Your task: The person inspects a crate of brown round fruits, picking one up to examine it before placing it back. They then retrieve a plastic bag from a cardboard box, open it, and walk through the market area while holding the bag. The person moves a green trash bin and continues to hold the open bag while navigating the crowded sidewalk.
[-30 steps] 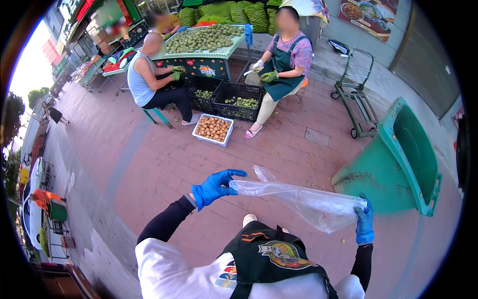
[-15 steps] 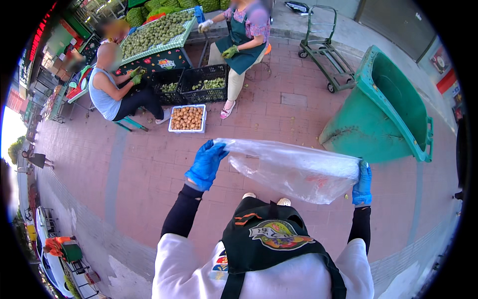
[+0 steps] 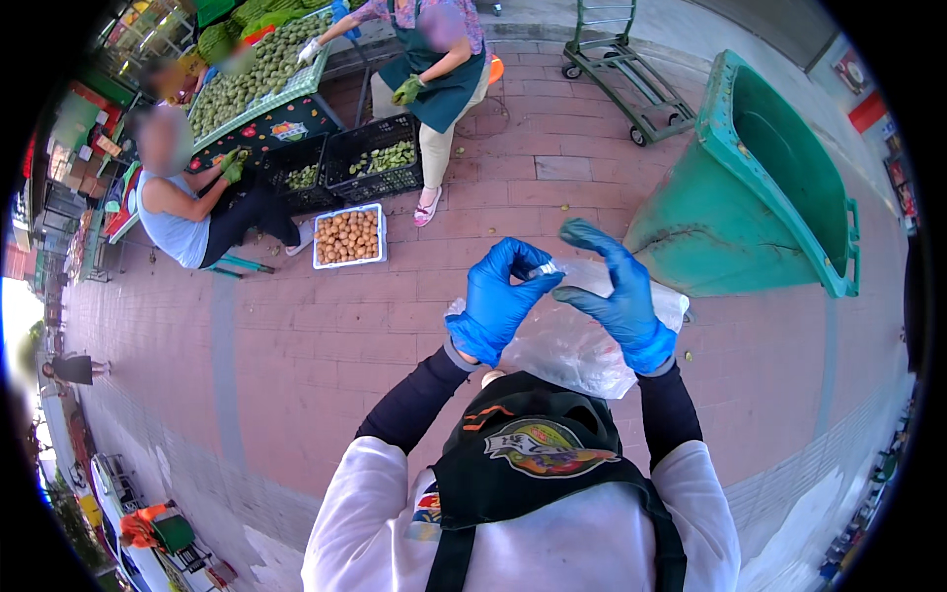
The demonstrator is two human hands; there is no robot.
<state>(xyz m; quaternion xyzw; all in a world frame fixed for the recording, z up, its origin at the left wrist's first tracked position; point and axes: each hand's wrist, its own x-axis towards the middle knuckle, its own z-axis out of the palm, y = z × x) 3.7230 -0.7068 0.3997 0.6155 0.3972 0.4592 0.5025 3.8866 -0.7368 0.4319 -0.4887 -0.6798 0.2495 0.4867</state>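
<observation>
My left hand [image 3: 493, 301] wears a blue glove and is closed, thumb and fingers pinching a bunched edge of a clear plastic bag [image 3: 567, 350]. The rest of the bag hangs loosely behind and below both hands. My right hand [image 3: 626, 301], also blue-gloved, is raised just right of the left one, its fingers apart and curved, in front of the bag.
A green wheeled bin [image 3: 671, 237] stands to the right, a metal trolley [image 3: 631, 94] behind it. Ahead, a crate of round brown produce [image 3: 350, 237] sits before two black crates [image 3: 375, 168], seated co-workers [image 3: 178, 212] and a produce table [image 3: 261, 79]. A pedestrian [image 3: 74, 370] is far left.
My hands have come close together, and the bag, earlier stretched between them, now hangs crumpled. My right hand has let go and opened. The surroundings shift upward in view.
</observation>
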